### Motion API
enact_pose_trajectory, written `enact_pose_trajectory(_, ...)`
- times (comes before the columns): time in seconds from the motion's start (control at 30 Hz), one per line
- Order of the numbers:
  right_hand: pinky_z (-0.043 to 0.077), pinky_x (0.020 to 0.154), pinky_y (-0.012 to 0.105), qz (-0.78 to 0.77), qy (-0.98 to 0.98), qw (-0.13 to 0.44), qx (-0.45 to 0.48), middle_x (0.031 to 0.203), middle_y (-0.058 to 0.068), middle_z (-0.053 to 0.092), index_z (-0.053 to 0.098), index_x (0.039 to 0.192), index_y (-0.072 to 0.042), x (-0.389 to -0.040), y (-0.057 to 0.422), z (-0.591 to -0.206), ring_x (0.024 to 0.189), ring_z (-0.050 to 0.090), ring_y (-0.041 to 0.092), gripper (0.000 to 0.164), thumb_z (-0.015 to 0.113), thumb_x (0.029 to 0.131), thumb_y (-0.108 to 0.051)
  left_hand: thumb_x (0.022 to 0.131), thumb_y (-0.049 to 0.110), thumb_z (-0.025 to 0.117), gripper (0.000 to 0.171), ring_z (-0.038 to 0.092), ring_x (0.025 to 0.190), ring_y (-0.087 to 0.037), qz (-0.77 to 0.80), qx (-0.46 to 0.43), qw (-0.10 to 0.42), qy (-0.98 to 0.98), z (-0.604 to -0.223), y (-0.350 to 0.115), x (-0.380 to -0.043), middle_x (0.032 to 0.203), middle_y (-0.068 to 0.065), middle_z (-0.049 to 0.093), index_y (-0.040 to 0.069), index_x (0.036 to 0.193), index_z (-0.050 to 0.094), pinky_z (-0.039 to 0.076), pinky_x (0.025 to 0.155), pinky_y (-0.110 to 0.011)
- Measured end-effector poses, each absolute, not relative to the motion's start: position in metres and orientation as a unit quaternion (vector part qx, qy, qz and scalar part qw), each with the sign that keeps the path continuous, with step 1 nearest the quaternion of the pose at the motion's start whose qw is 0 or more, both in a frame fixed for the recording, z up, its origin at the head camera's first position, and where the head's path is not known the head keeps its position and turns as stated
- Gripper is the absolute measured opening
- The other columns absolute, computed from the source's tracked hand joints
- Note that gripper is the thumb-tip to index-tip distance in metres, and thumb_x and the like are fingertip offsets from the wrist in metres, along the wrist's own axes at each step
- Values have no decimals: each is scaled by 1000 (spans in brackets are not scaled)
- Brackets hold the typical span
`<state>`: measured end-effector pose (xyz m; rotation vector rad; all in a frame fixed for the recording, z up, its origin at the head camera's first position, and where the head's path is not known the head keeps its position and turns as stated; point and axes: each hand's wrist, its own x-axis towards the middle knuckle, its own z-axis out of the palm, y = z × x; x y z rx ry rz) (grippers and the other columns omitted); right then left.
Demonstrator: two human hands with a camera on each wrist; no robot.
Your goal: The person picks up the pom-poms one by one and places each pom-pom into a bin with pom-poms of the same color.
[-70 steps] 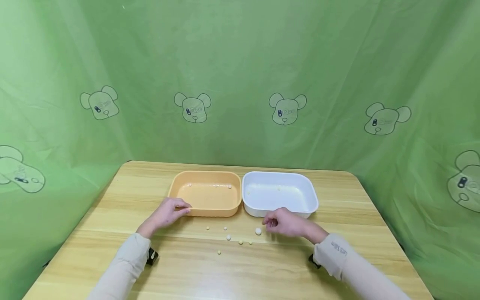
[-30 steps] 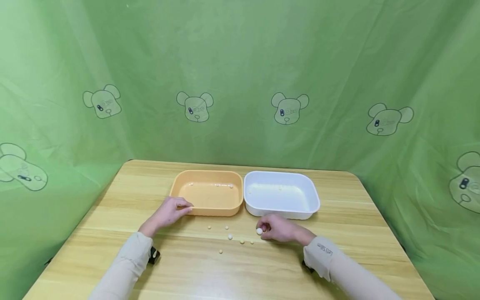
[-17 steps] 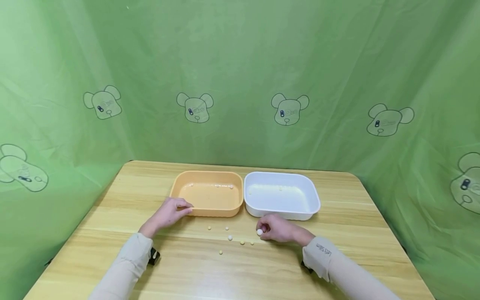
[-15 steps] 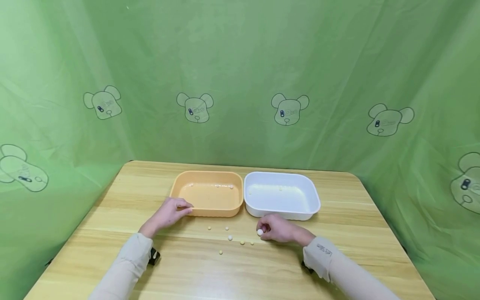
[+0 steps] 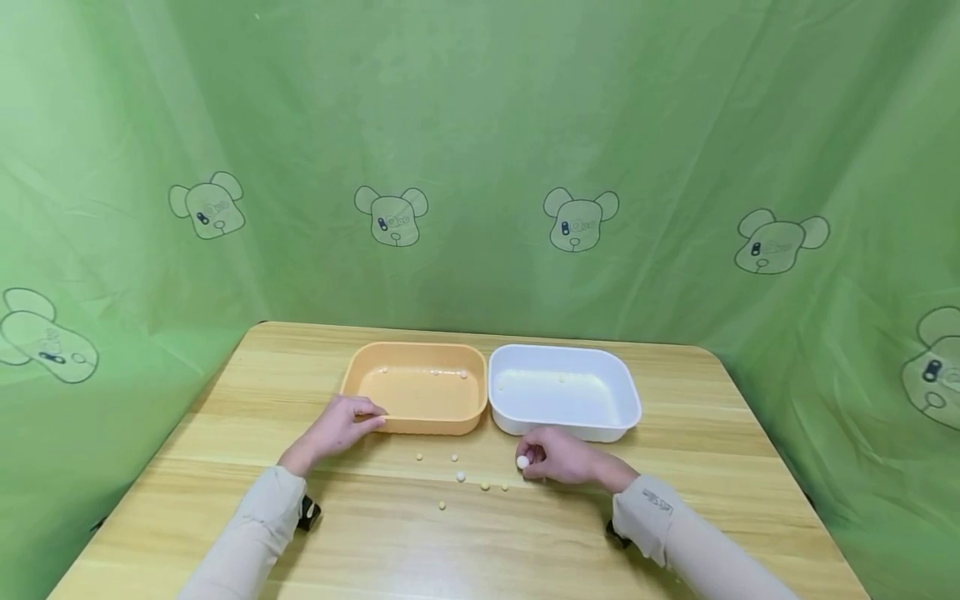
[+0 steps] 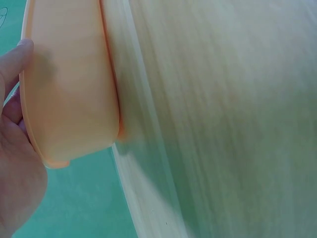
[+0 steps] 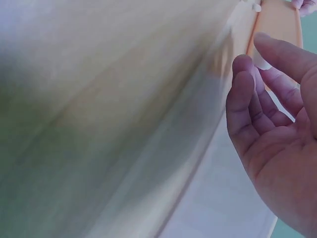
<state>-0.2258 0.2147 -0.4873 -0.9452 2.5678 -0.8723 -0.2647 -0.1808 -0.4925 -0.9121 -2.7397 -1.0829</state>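
My left hand (image 5: 333, 427) grips the near-left rim of an orange plastic basin (image 5: 435, 426). In the left wrist view the thumb lies on the outer wall of the basin (image 6: 74, 89), with fingers behind the rim. My right hand (image 5: 562, 457) pinches a white ball (image 5: 522, 462) between thumb and curled fingers, just in front of a white basin (image 5: 564, 424). Partly covered by the thumb, that white ball (image 7: 261, 62) also shows in the right wrist view. Small balls lie on the wooden table between the hands, among them a white one (image 5: 461, 476) and a yellow one (image 5: 485, 487).
Both basins stand side by side near the back of the table (image 5: 675, 433). A few small balls lie inside each. More small yellow balls (image 5: 442, 506) are scattered in front of the orange basin. A green curtain (image 5: 480, 283) surrounds the table's back and sides.
My right hand has come down beside the white ball, pinched it, and now shifts slightly up and right with it. The left hand keeps its grip on the orange basin.
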Motion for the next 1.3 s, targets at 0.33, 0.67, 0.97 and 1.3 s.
enact_pose_trajectory(0.33,51,61,24,-330,879,139,-315,78,-8,61,67,93,-6,-226,210,-474,70,56,7,10,70,83,-4,89,17,66,15,64,85,-14,-348,-297,28,-889,-491,-181,-266,92,1,70,8,99,73,52,79,-32)
enact_pose_trajectory(0.67,51,65,25,-336,877,121,-323,78,-9,61,68,92,-6,-227,206,-462,72,56,7,10,71,83,-7,89,17,67,15,64,83,-12,-351,-300,29,-887,-492,-182,-266,90,2,70,8,98,73,52,77,-30)
enact_pose_trajectory(0.97,51,67,24,-345,874,97,-328,78,-8,61,68,93,-7,-235,202,-451,73,56,7,11,70,83,-4,89,17,66,14,64,82,-11,-350,-303,31,-886,-493,-182,-266,90,2,70,9,98,74,52,77,-30)
enact_pose_trajectory(1.3,49,67,25,-352,884,79,-296,77,-7,59,68,95,-6,-246,195,-438,73,55,9,14,73,83,-10,89,16,67,14,64,83,-12,-350,-302,31,-886,-493,-181,-266,90,2,70,9,98,73,52,77,-30)
